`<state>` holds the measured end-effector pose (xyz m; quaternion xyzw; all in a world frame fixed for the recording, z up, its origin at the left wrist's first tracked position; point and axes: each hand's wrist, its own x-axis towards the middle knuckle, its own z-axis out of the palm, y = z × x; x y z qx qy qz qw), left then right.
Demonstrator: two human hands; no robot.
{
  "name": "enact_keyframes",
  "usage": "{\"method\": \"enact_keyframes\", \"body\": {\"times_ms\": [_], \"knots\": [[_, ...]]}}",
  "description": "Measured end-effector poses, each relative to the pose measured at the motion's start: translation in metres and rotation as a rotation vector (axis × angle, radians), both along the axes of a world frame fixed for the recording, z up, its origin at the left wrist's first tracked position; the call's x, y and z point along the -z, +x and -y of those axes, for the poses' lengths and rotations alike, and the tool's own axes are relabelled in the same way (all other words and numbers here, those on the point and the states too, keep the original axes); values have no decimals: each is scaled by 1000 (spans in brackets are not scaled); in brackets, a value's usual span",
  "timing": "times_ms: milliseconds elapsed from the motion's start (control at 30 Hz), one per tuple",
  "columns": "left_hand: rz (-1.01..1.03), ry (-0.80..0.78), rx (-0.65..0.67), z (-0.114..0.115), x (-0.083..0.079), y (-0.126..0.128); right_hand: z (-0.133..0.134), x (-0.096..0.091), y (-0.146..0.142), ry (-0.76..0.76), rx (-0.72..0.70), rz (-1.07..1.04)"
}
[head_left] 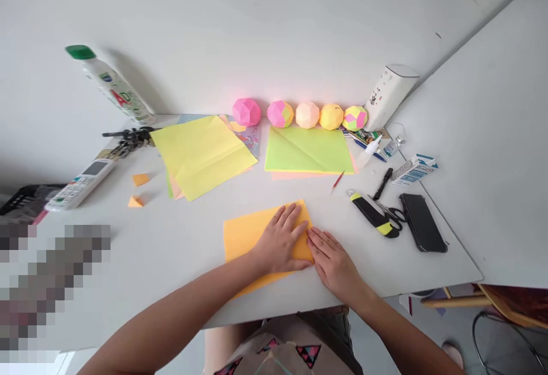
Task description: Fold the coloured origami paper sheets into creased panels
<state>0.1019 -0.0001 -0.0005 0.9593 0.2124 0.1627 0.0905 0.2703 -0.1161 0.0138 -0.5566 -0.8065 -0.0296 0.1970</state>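
Note:
An orange sheet of paper [240, 238] lies on the white table near its front edge. My left hand [280, 241] rests flat on the sheet, fingers spread. At the sheet's right edge my right hand [331, 258] lies low with its fingers stretched out close together, the tips touching the paper's border. Neither hand grips anything. Part of the paper is hidden under the left hand and forearm. Two small folded orange pieces [140, 179] sit to the left on the table.
Yellow sheets [205, 155] and green sheets [308, 149] lie behind. Several faceted paper balls [246, 112] line the wall. To the right are a utility knife [372, 213], scissors [391, 214], a phone [423, 222] and a glue bottle [369, 152]. A white handset [81, 184] and a tall bottle [115, 89] stand left.

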Motion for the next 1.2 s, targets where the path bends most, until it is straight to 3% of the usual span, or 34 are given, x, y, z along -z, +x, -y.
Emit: {"method": "enact_keyframes", "body": {"times_ms": [133, 333, 700, 833, 933, 1000, 1200], "knots": [[-86, 6, -21, 4, 0, -23, -1, 4, 5, 9, -36, 37], [-94, 44, -120, 19, 0, -78, -4, 10, 11, 38, -87, 34], [-141, 80, -419, 54, -3, -186, -10, 12, 14, 65, -122, 26], [59, 53, -489, 67, -8, -183, -11, 13, 15, 53, -134, 27], [164, 58, -286, 81, -8, -163, -10, 10, 16, 53, -141, 55], [139, 109, -205, 91, -4, -150, -11, 5, 15, 55, -147, 101], [-48, 290, -245, 103, 3, -134, -19, -18, -12, 108, -194, 226]]}}
